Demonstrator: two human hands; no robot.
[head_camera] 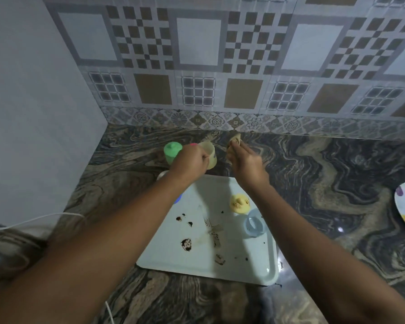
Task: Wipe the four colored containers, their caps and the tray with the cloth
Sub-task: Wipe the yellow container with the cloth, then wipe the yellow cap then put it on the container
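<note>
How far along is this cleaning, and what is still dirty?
Probably done: the green container stands capped on the counter, off the tray. In hand: the left hand holds the open yellow container while the right hand grips the cloth. Left: the tray shows dark smears, and the yellow cap and a blue piece sit on it, seemingly unwiped.
</note>
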